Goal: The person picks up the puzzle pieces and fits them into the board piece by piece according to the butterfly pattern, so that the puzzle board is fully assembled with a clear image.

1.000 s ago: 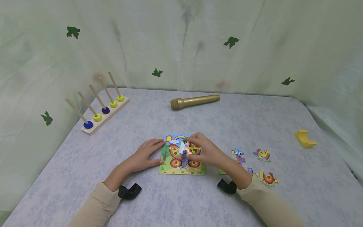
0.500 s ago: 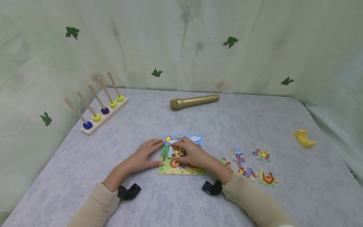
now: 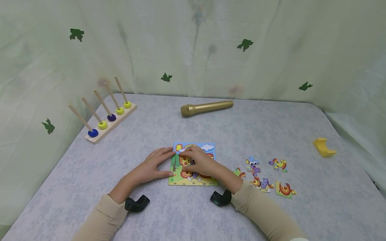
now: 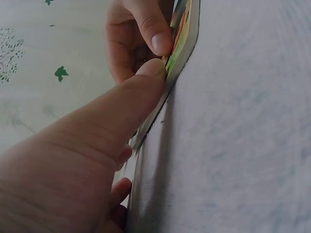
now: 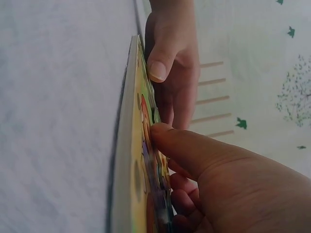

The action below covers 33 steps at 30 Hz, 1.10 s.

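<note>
A square puzzle board [image 3: 178, 182] with a butterfly picture lies flat near the table's middle. My left hand [image 3: 152, 165] rests at its left side, fingers extended and thumb [image 4: 150, 70] at the edge. Over the picture is my right hand [image 3: 200, 160], thumb and fingertips around a red-and-yellow wing puzzle piece [image 3: 185, 160] at the upper left of the butterfly. In the right wrist view the thumb [image 5: 165, 133] presses close on the board's face; the fingers are partly hidden behind it. My right hand covers the butterfly's middle.
Several loose puzzle pieces [image 3: 253, 165] lie right of the board, some beside my right forearm. A gold toy microphone [image 3: 208, 107] lies at the back. A wooden peg stand [image 3: 113, 127] with coloured rings stands at back left, a yellow curved block [image 3: 324, 148] far right.
My right hand has moved left across the board with the puzzle piece, which has turned from upright to lying low at the left wing. The left hand has stayed put.
</note>
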Tool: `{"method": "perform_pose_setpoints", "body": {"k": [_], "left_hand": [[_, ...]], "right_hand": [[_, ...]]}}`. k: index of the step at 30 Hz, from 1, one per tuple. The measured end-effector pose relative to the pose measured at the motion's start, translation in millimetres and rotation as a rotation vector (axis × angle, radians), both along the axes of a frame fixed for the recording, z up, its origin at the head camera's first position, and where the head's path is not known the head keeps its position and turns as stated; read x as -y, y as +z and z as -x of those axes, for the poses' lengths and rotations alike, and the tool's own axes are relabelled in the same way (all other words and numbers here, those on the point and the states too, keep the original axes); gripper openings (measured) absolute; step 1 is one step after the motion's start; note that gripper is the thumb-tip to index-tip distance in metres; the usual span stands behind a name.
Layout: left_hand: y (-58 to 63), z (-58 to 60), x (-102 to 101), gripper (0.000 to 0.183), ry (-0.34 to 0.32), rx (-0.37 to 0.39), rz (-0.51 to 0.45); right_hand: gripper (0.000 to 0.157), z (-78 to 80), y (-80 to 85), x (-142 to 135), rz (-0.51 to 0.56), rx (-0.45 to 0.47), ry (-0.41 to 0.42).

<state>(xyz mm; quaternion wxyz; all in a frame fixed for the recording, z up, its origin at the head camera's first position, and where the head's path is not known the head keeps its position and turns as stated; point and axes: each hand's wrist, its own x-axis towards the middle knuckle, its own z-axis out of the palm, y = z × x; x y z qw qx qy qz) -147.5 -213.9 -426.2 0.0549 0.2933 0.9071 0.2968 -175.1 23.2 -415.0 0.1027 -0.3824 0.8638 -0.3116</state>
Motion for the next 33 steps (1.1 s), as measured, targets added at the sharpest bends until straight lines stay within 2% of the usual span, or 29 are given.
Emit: {"method": "perform_pose_setpoints", "body": {"k": [8,12,25,33], "left_hand": [[0.2,0.2,0.5,0.06,-0.03,-0.005,-0.013],[-0.5,0.2,0.5,0.06,-0.031,-0.006,-0.013],[3.0,-1.2,0.1,0.059,-0.032,-0.024,-0.016],[3.3,-0.9,-0.3,0.06,-0.032,-0.02,0.0]], "right_hand": [[0.043,1.8,-2.7,-4.1,0.063,0.111,-0.045],[0.04,1.6,-2.4,-4.5,0.09,0.126,-0.063],[0.042,2.3,-2.8,-3.8,0.053,0.062,-0.068],[0.042,0.1,-1.9,-4.0,-0.008,-0.056,-0.107]]}}
